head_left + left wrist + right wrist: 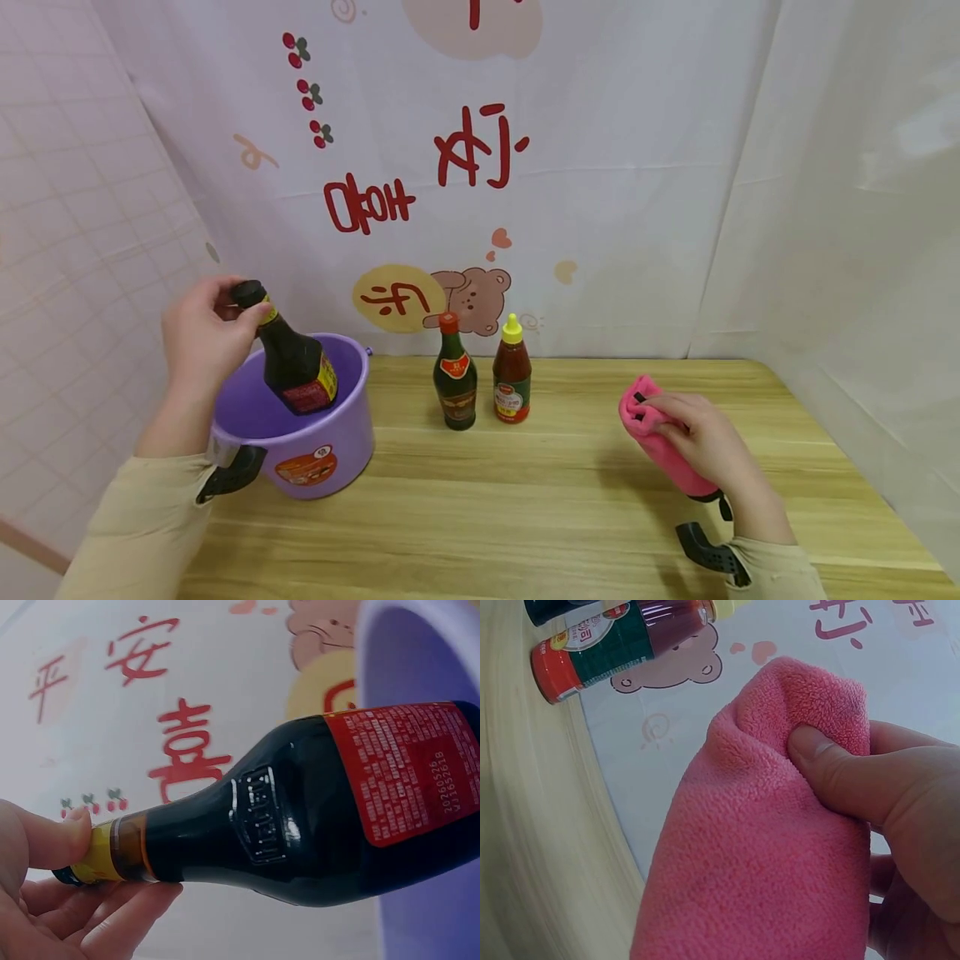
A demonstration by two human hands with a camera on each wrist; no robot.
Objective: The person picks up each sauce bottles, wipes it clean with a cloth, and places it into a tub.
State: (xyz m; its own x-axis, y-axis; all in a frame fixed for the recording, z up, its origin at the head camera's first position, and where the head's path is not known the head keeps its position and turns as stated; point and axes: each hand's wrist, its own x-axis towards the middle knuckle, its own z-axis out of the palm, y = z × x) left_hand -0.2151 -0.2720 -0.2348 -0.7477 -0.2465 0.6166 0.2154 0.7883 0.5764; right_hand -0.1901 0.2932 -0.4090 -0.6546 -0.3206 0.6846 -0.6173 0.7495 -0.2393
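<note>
From where I stand, the person's left hand (202,337) is curled in around the neck of a dark glass bottle with a black cap, a yellow neck band and a red-and-yellow label (296,358), thumb on one side and fingers on the other. The bottle leans, cap toward the hand, its base at the mouth of a round purple plastic bucket with an orange sticker (352,442); whether the base has dipped below the rim I can't tell.

Well to the right of the bucket, the right hand (708,437) pinches the upper end of a long, fuzzy pink cloth bundle with black bits at its ends (671,458), its thumb pressed into the folds. The bundle slants, and I can't make out whether its lower end meets the pale wooden table (487,517).

Just right of the bucket, upright, stands a dark green glass bottle with a red cap (455,387); farther right from the bucket and near that one is a red sauce bottle with a pointed yellow cap (512,379), also upright. Behind the bucket hangs a white cloth printed with red characters (615,208).
</note>
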